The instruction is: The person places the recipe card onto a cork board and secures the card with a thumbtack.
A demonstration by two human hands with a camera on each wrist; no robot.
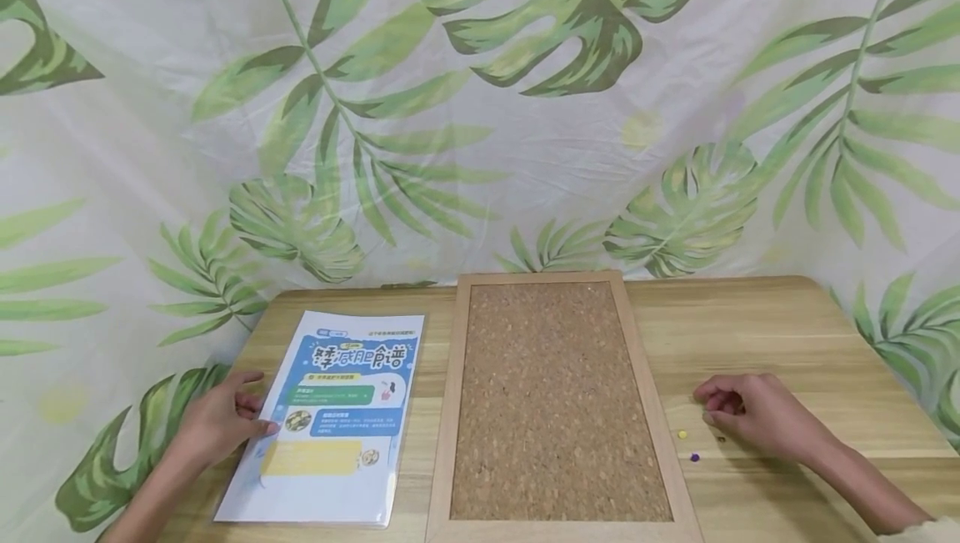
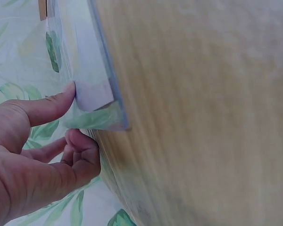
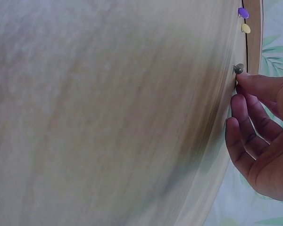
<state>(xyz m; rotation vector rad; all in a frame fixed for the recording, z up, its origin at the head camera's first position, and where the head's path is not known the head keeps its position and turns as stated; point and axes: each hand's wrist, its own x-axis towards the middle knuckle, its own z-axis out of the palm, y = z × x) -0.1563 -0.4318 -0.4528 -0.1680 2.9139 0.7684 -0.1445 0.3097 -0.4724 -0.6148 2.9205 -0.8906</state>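
On the left of the table lies a printed Chinese poster (image 1: 337, 418) in a clear plastic sleeve. My left hand (image 1: 221, 422) is at its left edge, thumb over the sleeve's margin. In the left wrist view, the sleeve's corner (image 2: 101, 120) shows beside the thumb, with the other fingers bent below. My right hand (image 1: 757, 414) is right of the corkboard (image 1: 558, 401), fingers loosely bent, nothing visible between them. Its thumb tip is close to a dark metallic thumbtack (image 3: 238, 68). A yellow thumbtack (image 1: 682, 434) and a purple thumbtack (image 1: 694, 457) lie nearby.
The wood-grain table (image 1: 750, 318) has the wood-framed corkboard at its middle, between poster and tacks. A leaf-patterned cloth (image 1: 555, 168) hangs behind the table and shows along its sides.
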